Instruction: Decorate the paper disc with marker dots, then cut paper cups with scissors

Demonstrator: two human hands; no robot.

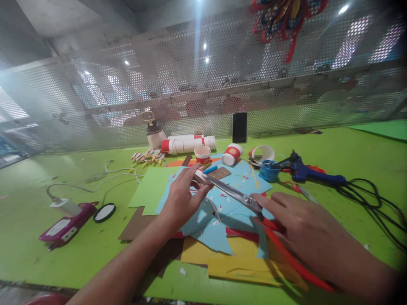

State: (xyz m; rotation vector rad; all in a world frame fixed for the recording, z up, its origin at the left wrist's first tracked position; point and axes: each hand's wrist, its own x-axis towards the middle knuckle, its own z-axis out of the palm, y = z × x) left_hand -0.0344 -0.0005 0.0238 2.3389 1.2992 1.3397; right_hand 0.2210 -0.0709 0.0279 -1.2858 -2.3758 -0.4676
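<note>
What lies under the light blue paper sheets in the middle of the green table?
Under the light blue paper sheets show edges of yellow paper, red paper and brown paper; their covered middles cannot be seen.

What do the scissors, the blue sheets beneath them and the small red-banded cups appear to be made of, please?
Scissors, in the right hand: shiny metal blades catching glare, with glossy red handles, probably plastic. Blue sheets under the left hand: matte craft paper or thin card, flat with cleanly cut edges. Cups: likely paper, white with printed red bands.
</note>
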